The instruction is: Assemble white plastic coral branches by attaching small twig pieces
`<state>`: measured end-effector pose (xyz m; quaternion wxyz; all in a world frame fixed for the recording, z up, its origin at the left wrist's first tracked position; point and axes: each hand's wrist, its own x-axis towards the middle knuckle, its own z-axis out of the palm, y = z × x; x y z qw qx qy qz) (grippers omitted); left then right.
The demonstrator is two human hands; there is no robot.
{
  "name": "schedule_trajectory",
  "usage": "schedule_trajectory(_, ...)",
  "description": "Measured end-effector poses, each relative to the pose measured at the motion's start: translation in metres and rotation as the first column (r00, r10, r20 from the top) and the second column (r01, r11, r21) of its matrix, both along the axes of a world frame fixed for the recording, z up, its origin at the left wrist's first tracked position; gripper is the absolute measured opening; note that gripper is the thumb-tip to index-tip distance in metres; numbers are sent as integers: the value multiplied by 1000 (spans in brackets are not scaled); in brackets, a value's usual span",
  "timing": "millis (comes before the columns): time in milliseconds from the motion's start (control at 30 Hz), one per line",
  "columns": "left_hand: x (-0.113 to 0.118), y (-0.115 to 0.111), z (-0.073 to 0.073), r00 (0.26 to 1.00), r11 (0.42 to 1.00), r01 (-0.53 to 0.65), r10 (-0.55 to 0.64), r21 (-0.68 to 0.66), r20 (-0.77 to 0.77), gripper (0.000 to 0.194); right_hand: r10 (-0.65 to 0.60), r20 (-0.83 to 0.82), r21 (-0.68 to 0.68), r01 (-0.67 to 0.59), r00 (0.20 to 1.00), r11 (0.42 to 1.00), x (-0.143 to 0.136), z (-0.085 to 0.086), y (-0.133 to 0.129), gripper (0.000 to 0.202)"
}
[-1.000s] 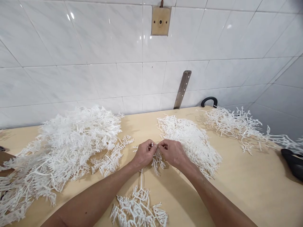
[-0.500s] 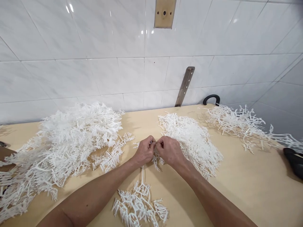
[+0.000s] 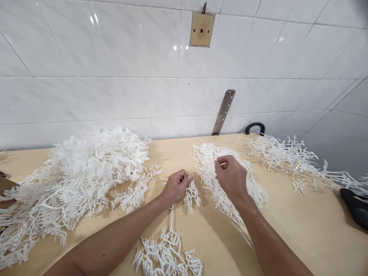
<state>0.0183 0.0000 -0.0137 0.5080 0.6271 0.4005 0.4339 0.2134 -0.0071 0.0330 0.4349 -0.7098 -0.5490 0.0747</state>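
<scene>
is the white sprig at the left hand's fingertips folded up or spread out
Spread out: just beside and below the left hand's fingertips, the white sprig fans into thin branches, with table showing between.

bare fingers [image 3: 187, 180], bare forearms [image 3: 120, 239], a small mole [image 3: 104, 255] on the left

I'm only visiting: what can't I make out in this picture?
All in the head view:
- Left hand: its curled fingers hide the top of the white sprig it pinches.
- Right hand: it blocks any clear look at what its fingertips hold.
- Black object: cut off by the right edge.
- Left pile: cut off by the left edge.
</scene>
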Motion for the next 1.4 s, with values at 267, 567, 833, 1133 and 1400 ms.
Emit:
schedule_trajectory(267,1,-1,2,997,999,5,-2,-38,73,31,294,29,-218,-281,955,935,-8,6,-11,32)
schedule_trajectory(567,0,1,1,999,999,-35,35,5,37,28,428,-149,-366,-451,892,814,-35,-11,-12,22)
schedule_trajectory(833,0,3,-5,999,999,-39,39,19,7,18,373,-216,-401,-431,902,808,-39,-12,-11,18)
schedule_trajectory(1133,-2,4,-4,999,999,37,-37,-1,8,10,409,-277,-432,-493,869,755,-28,-15,-7,18)
schedule_trajectory(1400,-3,3,-1,998,999,47,-48,-18,-27,16,427,-314,-411,-527,848,744,-25,-18,-5,13)
